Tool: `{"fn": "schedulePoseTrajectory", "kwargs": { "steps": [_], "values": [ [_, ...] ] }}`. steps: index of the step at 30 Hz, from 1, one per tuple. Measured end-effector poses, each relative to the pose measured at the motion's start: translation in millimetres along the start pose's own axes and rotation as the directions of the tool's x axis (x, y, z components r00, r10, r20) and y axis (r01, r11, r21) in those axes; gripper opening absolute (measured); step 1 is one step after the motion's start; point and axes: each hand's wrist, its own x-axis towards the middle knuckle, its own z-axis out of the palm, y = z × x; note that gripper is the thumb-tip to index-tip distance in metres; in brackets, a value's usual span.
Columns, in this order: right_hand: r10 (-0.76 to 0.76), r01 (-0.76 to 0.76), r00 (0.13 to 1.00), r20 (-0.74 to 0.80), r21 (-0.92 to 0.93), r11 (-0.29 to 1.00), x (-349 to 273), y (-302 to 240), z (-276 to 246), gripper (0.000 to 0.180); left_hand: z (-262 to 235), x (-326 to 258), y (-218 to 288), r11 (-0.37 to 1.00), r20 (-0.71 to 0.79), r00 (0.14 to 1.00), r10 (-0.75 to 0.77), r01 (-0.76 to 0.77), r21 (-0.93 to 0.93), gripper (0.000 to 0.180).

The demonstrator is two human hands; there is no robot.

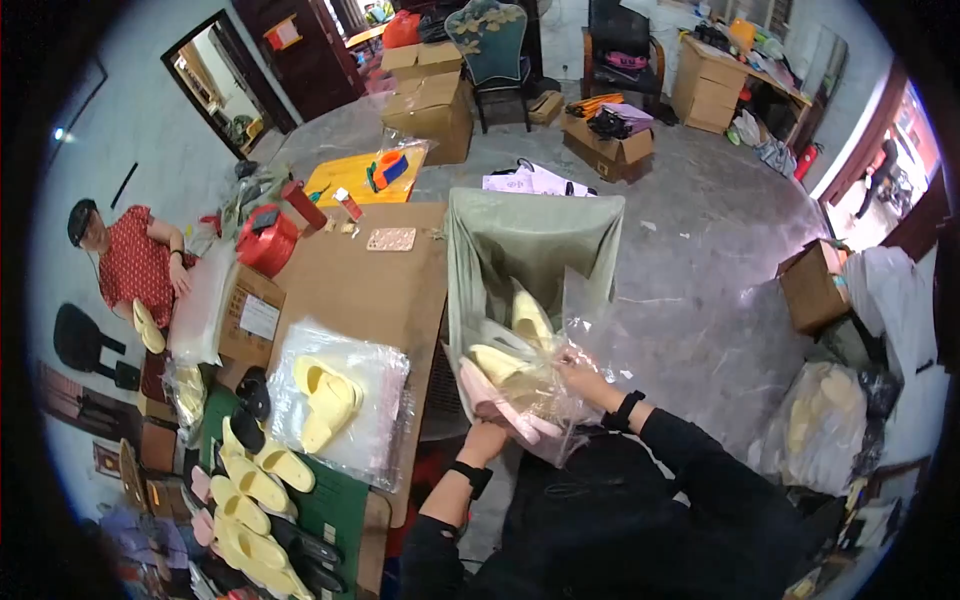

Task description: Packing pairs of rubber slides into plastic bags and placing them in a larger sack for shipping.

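My left hand (485,441) is closed at the lower end of a pair of pink slippers (492,400) in a clear plastic bag (553,440). Higher up on the right, my right hand (583,378) has its fingers closed on the crinkled film of that bag. Just beyond both hands, yellow slippers (530,318) in clear wrapping lie in a container lined with grey-green cloth (535,215). Left of it, a pair of yellow slippers (330,405) rests on a stack of clear plastic bags (388,400) on the table (350,285).
Rows of yellow slippers (262,487) and black ones (310,545) cover a green mat (345,510) at the near left. A person in red (140,250) holds a yellow slipper across the table. Cardboard boxes (607,145) stand on the floor ahead, and bagged goods (815,420) sit right.
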Motion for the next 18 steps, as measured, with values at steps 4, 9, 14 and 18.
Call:
{"fn": "schedulePoseTrajectory", "kwargs": {
  "steps": [4,9,14,18],
  "values": [
    [0.636,-0.543,0.771,-0.035,0.488,0.684,37.8,14.2,3.3,0.011,16.5,-4.3,10.7,0.984,-0.524,0.833,0.176,-0.138,0.111,0.023],
    [0.578,-0.508,0.797,-0.175,0.323,0.799,86.1,43.3,18.3,0.012,-15.6,-17.0,8.1,0.990,-0.264,0.960,0.094,-0.062,0.127,0.024],
    [0.468,-0.434,0.815,-0.342,0.175,0.884,109.3,50.9,71.3,0.013,-54.8,-31.7,14.7,0.979,-0.501,0.842,0.199,-0.192,0.066,0.026],
    [0.618,-0.593,0.786,-0.029,0.247,0.766,127.0,54.9,71.5,0.014,-83.6,-35.5,13.8,0.992,-0.565,0.821,0.078,-0.122,-0.040,0.027]
  ]
}}
